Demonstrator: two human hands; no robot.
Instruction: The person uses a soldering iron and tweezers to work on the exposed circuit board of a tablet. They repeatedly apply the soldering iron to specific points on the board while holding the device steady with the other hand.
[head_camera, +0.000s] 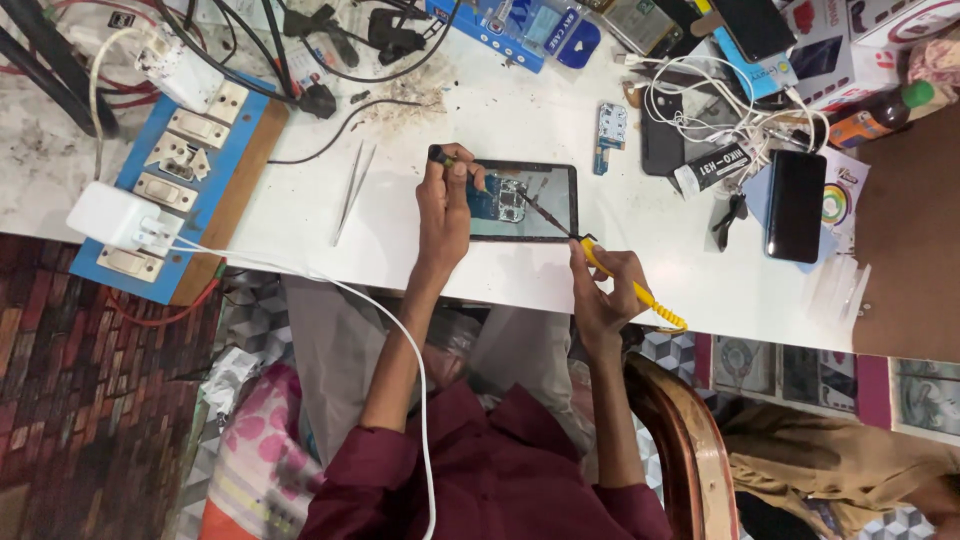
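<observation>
Pinning blue circuit board (497, 200) with left hand (443, 205), fingers pressed together; right hand (605, 285) clamped on yellow-handled soldering iron (600, 262), tip best steadied from four o'clock.

A single head-worn camera looks almost straight down on the white tabletop (540, 120). The table's near edge crosses the middle of the frame and its far edge runs off the top. The view stands well back, taking in both forearms, the lap and the brick-patterned floor (70, 380) at the left edge.
</observation>
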